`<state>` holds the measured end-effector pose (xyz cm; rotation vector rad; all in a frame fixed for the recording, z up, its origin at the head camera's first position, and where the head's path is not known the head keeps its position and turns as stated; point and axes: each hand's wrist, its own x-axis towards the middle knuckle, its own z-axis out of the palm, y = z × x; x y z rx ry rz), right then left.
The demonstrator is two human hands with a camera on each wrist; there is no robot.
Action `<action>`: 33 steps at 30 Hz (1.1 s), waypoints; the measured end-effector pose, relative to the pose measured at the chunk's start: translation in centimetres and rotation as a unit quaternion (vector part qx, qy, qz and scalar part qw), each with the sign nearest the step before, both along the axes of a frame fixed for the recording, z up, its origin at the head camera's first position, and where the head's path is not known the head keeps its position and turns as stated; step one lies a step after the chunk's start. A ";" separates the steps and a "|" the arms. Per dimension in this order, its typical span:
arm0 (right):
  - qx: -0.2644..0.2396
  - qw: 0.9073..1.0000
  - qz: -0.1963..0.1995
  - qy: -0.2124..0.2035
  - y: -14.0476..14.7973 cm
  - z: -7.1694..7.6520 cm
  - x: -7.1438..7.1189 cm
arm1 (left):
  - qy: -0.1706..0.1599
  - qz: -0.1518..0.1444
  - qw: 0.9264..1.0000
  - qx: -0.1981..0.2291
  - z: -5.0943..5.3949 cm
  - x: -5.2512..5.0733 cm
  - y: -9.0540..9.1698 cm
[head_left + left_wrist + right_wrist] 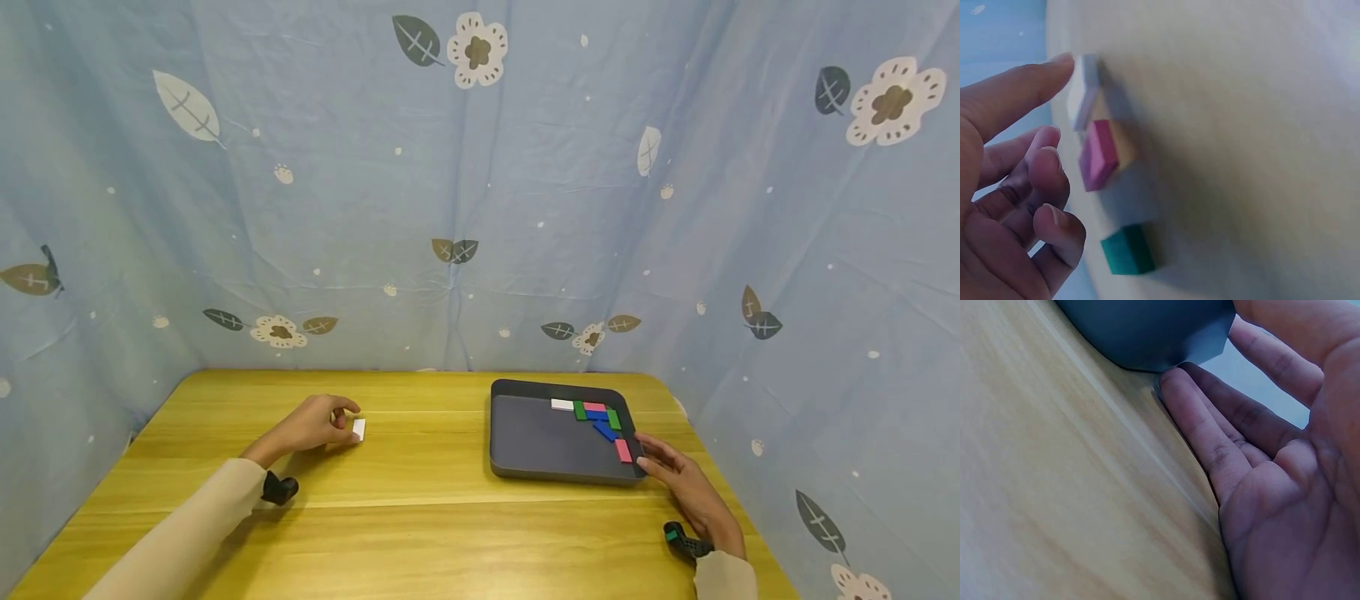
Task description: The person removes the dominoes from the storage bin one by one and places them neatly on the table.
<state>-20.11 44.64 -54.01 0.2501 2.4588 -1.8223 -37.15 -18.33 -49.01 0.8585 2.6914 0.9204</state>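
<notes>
Right hand (687, 487): fingers nearly straight, tips resting against the near right corner of the tray (528, 437); contact, as I read it, with no clench.

Left hand (315, 425): digits apart, one tip touching the white tile (359, 430); nothing clamped.

Loose stock, on the left part of the table (450, 533): three pieces by my count, the white tile plus the pink tile (1104, 153) and the green tile (1127, 250), roughly in a row beside the left hand. The left-wrist view is blurred and my head view is blocked by the hand, so I cannot swear there are no more.

Tray: on the right part of the table, well apart from the loose pieces. Contents: seven tiles (596, 415), two pink, two blue, two green, one white, gathered along the right wall and the right half of the far wall; the left portion is bare.

Progress, my estimate: seven in, three out; past halfway, with the white piece not yet lifted.

Backdrop: curtain (360, 208), blue, beyond the table.
</notes>
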 end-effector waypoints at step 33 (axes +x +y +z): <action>0.004 1.000 0.012 0.014 0.6 -0.2 -0.2 | 0.044 -0.122 0.991 0.043 3.2 -0.9 15.8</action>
